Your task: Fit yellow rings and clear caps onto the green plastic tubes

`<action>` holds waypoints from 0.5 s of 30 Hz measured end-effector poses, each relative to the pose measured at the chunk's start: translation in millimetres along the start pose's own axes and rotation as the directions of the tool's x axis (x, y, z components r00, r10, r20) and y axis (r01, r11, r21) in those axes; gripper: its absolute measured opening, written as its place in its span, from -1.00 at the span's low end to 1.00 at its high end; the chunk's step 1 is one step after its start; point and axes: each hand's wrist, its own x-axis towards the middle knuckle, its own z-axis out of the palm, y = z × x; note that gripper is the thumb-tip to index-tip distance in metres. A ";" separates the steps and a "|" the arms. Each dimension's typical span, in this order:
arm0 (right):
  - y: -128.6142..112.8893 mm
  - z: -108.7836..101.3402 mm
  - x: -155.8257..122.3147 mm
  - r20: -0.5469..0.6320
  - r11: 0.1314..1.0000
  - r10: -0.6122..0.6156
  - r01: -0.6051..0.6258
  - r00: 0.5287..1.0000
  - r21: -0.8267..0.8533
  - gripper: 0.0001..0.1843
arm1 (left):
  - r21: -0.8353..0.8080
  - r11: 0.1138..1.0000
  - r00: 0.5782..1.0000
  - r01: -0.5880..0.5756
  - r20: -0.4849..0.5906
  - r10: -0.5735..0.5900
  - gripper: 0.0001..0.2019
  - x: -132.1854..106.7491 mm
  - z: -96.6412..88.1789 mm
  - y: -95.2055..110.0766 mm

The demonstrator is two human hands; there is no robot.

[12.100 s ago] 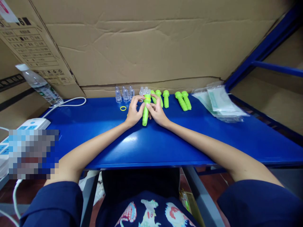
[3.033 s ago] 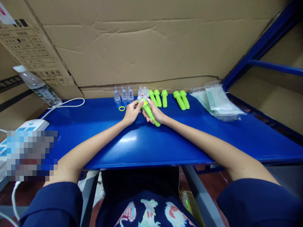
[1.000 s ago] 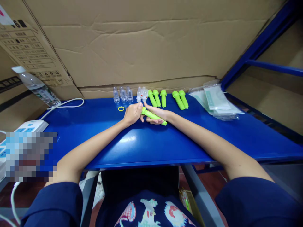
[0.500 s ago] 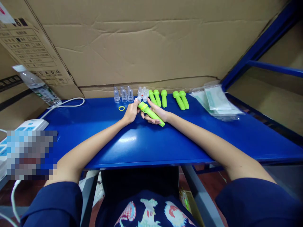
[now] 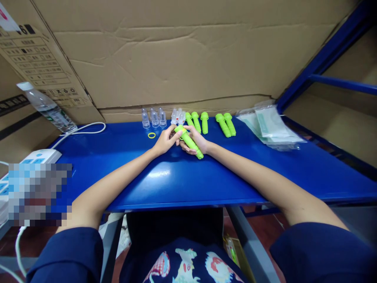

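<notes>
Both hands meet on one lime-green plastic flashlight-shaped tube [image 5: 192,145], held tilted over the table with its wide head up and to the left. My left hand [image 5: 165,141] grips the head end, its thumb against a yellow ring [image 5: 183,131] there. Around the body, my right hand [image 5: 196,140] is closed, with its fingers beneath the tube. A loose yellow ring [image 5: 151,135] lies just beyond my left wrist. Behind the hands stand several clear plastic caps [image 5: 154,118] and a cluster of small clear-white pieces with red dots [image 5: 178,116].
More green tubes [image 5: 204,123] lie behind my right hand, and two others [image 5: 225,124] farther right. Clear plastic bags [image 5: 271,124] sit at the right back. A water bottle [image 5: 48,108] and a white power strip [image 5: 44,157] are at left. Cardboard [image 5: 182,55] walls the back.
My left thumb has come over the tube's head, onto the yellow ring. The tube has turned slightly steeper. My right hand keeps its hold.
</notes>
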 end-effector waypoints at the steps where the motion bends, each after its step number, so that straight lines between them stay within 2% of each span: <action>1: 0.2 0.6 0.3 -0.003 1.000 -0.003 0.003 1.000 -0.003 -0.20 | 0.002 1.000 1.000 0.000 0.002 0.000 -0.49 -0.1 -0.2 -0.2; 4: 0.3 2.8 1.0 -0.023 1.000 -0.012 0.011 1.000 -0.024 -0.17 | 0.001 1.000 1.000 0.002 0.005 -0.002 -0.52 0.1 -0.1 -3.0; 7: -2.8 2.7 0.5 -0.114 0.996 -0.078 0.074 0.990 -0.043 -0.16 | -0.007 1.000 0.998 -0.026 -0.058 0.026 -0.53 1.8 1.1 -9.6; 12: -14.9 -7.4 -3.5 -0.329 0.957 -0.287 0.281 0.900 -0.065 -0.31 | 0.054 0.996 0.985 -0.068 -0.157 0.076 -0.56 4.4 3.1 -18.1; 15: -17.4 -10.9 -3.5 -0.354 0.935 -0.350 0.349 0.867 -0.068 -0.46 | 0.142 0.984 0.974 -0.111 -0.180 0.136 -0.57 3.6 3.4 -16.2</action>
